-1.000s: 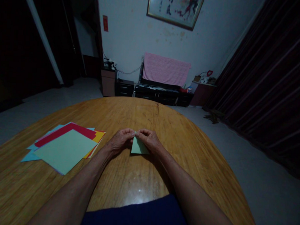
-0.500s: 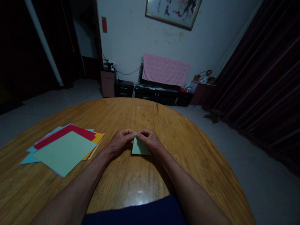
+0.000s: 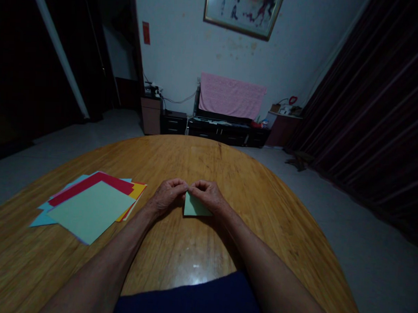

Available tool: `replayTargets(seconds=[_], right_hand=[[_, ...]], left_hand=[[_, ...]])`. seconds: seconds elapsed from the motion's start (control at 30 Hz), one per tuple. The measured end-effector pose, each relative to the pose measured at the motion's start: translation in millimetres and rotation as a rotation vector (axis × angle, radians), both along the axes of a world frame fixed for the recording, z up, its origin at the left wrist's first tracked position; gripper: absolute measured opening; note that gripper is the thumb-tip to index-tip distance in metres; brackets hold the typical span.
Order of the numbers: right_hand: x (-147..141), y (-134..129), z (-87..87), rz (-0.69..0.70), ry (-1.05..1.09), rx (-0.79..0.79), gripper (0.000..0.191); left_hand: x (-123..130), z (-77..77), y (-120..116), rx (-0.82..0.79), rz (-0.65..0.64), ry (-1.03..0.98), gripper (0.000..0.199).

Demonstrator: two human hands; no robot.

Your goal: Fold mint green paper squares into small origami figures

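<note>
Both hands meet near the middle of the round wooden worktop [image 3: 170, 251], thumb tips almost touching over a small piece of pale green paper [image 3: 195, 208]. The left hand [image 3: 169, 194] pinches the far end of that paper at its left side, thumb on top and fingers curled, while the right hand [image 3: 208, 194] grips the same end from the other side, its thumb and palm covering much of the paper's right part. The near edge of the paper runs straight and faces the person; whether it rests on the wood or hangs just above it, I cannot tell. Well to the left of the hands, near the left forearm [image 3: 132, 245], lies a fanned pile of coloured sheets: a large pale green sheet [image 3: 92, 211] on top, a red sheet [image 3: 116, 182] showing beyond it, light blue corners [image 3: 42, 220] at the left and a yellow-orange edge [image 3: 137, 190] at the right
</note>
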State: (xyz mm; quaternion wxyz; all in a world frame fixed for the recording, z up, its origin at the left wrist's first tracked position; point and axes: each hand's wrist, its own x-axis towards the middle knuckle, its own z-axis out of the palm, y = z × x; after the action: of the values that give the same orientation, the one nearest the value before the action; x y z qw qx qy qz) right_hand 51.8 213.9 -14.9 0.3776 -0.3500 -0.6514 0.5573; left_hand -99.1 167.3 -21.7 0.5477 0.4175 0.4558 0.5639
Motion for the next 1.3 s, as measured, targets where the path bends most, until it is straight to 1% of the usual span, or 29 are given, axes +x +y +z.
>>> replayTargets(seconds=[0.1, 0.3, 0.5, 0.63, 0.97, 1.2, 1.3], right_hand=[[-0.6, -1.0, 0.0, 0.017, -0.014, -0.013, 0.029], [0.6, 3.3, 0.3, 0.042, -0.072, -0.021, 0.022], [1.9, 5.4, -0.8, 0.020, -0.081, -0.002, 0.022], [0.7, 4.8, -3.2, 0.000, -0.072, -0.003, 0.022], [-1.5, 2.7, -3.6, 0.050, -0.053, 0.003, 0.025], [-0.6, 3.2, -2.6, 0.041, -0.042, -0.006, 0.027], [-1.6, 2.4, -3.4, 0.039, -0.045, -0.001, 0.027]], left_hand=[[1.0, -0.4, 0.9, 0.022, 0.018, 0.005, 0.016], [2.6, 4.1, 0.5, 0.032, 0.062, -0.009, 0.015], [-0.2, 0.2, 1.4, 0.020, 0.041, 0.018, 0.023], [-1.8, -2.6, 2.5, 0.027, 0.034, 0.021, 0.023], [1.2, 5.2, 0.2, 0.009, 0.111, -0.013, 0.016], [0.7, 3.9, -1.4, 0.056, 0.072, 0.033, 0.024], [0.1, 3.1, -0.5, 0.076, 0.081, 0.063, 0.025]])
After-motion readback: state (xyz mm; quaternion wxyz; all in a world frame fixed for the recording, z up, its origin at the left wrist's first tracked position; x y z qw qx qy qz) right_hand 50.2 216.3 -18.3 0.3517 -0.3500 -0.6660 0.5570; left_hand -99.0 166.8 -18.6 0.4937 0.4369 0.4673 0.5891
